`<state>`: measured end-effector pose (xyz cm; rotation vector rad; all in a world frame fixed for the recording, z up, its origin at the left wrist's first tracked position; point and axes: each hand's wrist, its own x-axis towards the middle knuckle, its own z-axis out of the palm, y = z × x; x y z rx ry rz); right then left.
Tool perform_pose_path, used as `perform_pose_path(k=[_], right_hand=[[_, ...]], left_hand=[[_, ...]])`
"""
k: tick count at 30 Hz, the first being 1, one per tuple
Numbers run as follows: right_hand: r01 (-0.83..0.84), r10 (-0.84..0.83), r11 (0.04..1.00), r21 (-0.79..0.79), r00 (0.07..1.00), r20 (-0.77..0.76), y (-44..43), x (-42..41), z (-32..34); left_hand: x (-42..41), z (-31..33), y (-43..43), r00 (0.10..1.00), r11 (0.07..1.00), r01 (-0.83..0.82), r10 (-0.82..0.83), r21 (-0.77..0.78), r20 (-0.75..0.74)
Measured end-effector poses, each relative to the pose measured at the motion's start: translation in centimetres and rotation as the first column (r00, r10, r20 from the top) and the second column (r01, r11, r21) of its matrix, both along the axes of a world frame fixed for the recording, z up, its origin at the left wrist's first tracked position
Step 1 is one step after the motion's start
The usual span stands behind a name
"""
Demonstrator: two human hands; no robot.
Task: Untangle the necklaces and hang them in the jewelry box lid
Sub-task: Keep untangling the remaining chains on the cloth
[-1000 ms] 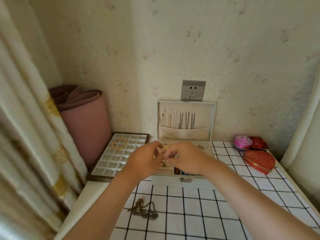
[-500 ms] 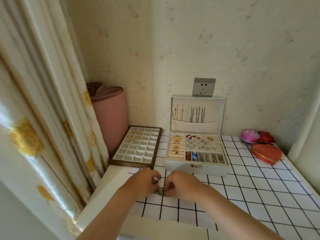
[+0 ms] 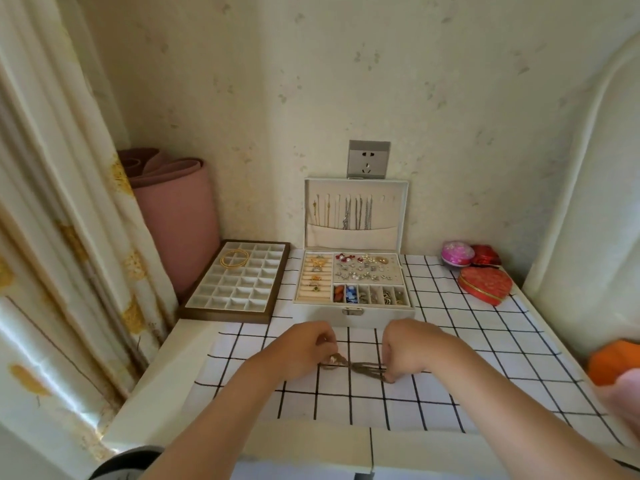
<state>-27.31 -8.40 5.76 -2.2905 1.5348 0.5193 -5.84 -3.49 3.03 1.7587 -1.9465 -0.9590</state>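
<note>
1. Centrally, tangled necklaces (image 3: 362, 368): a dark, bronze-toned bundle of fine chain lying on the checked cloth (image 3: 467, 306), just in front of the jewelry box (image 3: 353, 315); strands drawn out in a thin horizontal line, with a pale pendant-like piece at the left end; single chains too fine to count.
2. Left hand (image 3: 301, 351): fingers curled, pinching the bundle's left end; right hand (image 3: 407, 349): fingers curled down, pinching its right end; this opposed grip probably spreads the knot flat so that crossings show.
3. Jewelry box lid (image 3: 356, 182): upright against the wall, well behind the hands; several hung chains (image 3: 358, 213) drop from its hooks into a pocket; hooks at the right appear free, probably for this bundle.
4. Compartment tray (image 3: 225, 317): just left of the box, holding gold bangles (image 3: 235, 259).
</note>
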Motion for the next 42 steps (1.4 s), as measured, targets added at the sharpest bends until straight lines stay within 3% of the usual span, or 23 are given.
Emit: perform_pose_path(k=[2, 5, 13, 19, 26, 31, 37, 42], right_hand=[[0.006, 0.002, 0.999, -0.041, 0.983, 0.184, 0.2, -0.4, -0.4], [0.008, -0.005, 1.0, -0.004, 0.873, 0.488, 0.7, -0.2, -1.6], [0.102, -0.179, 0.984, 0.149, 0.663, 0.727, 0.3, -0.1, -2.3], [0.127, -0.276, 0.959, 0.253, 0.608, 0.744, -0.3, -1.5, -2.0], [0.161, -0.252, 0.968, 0.194, 0.59, 0.767, -1.0, -2.1, -2.5], [0.136, -0.153, 0.988, 0.079, 0.723, 0.674, -1.6, -2.1, -2.8], [0.092, -0.09, 0.995, 0.027, 0.79, 0.606, -1.9, -2.0, -2.5], [0.026, -0.041, 0.999, 0.037, 0.851, 0.523, -1.8, -2.7, -2.1]], left_hand=[[-0.8, 0.0, -0.1, 1.0, 1.0, 0.007, -0.007, -0.007, -0.024], [-1.7, 0.1, -0.4, 0.998, 1.0, 0.01, -0.012, -0.029, -0.066], [-2.3, 0.7, -1.5, 0.973, 0.998, 0.027, -0.039, -0.054, -0.226], [-1.8, 1.2, -1.9, 0.985, 0.995, 0.095, -0.089, 0.034, -0.15], [-1.5, 1.5, -2.4, 0.987, 0.99, 0.111, -0.12, 0.086, 0.11], [-1.1, 1.6, -2.7, 0.983, 0.995, 0.077, -0.087, 0.07, 0.162], [-1.4, 2.1, -2.9, 0.987, 0.993, -0.039, 0.056, 0.115, -0.153], [-2.5, 2.5, -3.1, 0.872, 0.979, -0.023, 0.118, 0.202, -0.476]])
